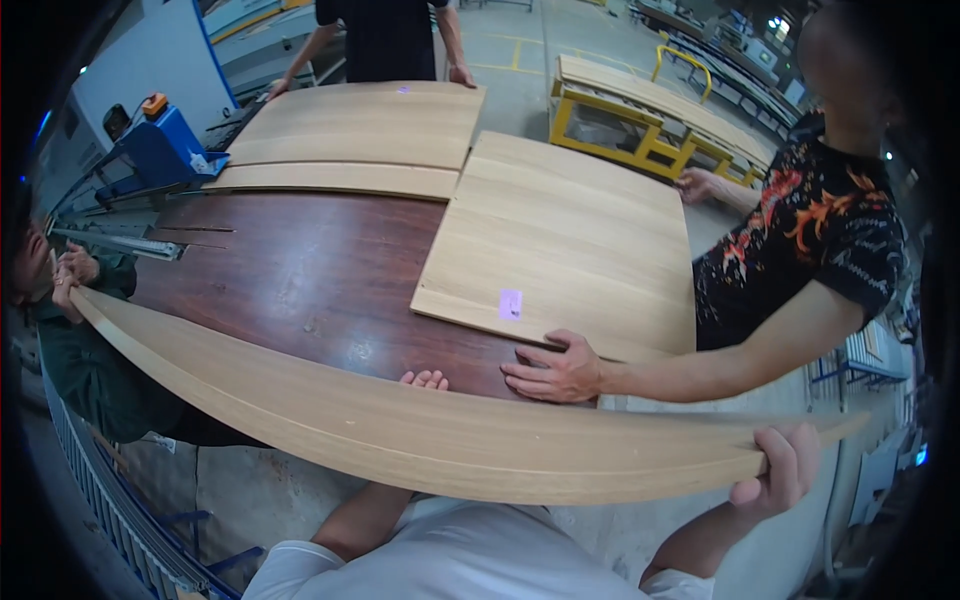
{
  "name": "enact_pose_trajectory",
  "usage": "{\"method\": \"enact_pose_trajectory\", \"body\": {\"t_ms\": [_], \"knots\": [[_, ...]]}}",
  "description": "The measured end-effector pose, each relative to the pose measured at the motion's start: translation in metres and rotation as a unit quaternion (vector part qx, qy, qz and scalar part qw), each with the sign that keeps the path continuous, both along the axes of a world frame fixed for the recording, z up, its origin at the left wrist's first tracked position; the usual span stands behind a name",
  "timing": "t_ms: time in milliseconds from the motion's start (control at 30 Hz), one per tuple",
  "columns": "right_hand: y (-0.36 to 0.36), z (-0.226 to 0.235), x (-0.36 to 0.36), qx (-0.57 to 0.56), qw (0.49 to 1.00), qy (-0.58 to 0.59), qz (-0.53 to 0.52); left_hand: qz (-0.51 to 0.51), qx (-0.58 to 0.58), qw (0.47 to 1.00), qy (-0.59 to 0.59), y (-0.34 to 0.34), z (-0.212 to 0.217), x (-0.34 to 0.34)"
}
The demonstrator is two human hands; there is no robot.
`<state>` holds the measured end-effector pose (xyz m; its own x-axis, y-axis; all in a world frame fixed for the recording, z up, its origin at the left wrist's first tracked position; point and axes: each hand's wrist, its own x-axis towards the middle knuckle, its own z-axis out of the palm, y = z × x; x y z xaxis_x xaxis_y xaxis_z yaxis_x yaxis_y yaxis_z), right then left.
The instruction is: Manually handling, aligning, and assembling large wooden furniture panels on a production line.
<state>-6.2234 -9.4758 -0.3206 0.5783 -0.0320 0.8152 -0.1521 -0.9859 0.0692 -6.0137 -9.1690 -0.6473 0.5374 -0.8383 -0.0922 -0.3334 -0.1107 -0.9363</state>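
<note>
A long light wooden board point(430, 440), standing on edge and tilted, spans the near side of the brown table. My right hand point(785, 470) grips it close to its right end, fingers wrapped over the edge. Behind the board passes my left forearm; only the fingertips of my left hand point(426, 380) show past the far edge, and the palm is hidden. At the board's left end a co-worker's hands point(72, 272) hold it. Just beyond my fingers, another co-worker's hand point(560, 368) rests at the near edge of a light wooden panel point(570, 240) bearing a purple label point(511, 304).
The brown table point(300, 270) has slots at its left, beside a metal rail point(120, 240) and a blue machine part point(170, 150). A third person point(390, 40) stands behind another light panel point(370, 125). A yellow-framed cart point(640, 140) stands back right.
</note>
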Motion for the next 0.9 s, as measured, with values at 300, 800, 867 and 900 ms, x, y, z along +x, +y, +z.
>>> {"method": "enact_pose_trajectory", "body": {"t_ms": [300, 800, 867, 900], "knots": [[0.035, 0.027, 0.020, 0.122, 0.972, 0.108, 0.169, 0.030, -0.671, 0.551, 0.495, -0.010, -0.024, -0.005], [0.032, 0.033, 0.021, 0.180, 0.968, 0.111, 0.137, -0.168, -0.518, 0.794, 0.270, -0.011, -0.054, 0.015], [0.032, 0.032, 0.020, 0.188, 0.967, 0.102, 0.137, -0.168, -0.539, 0.780, 0.270, -0.015, -0.050, 0.014], [0.032, 0.032, 0.020, 0.192, 0.967, 0.098, 0.137, -0.172, -0.541, 0.779, 0.267, -0.015, -0.052, 0.015]]}}
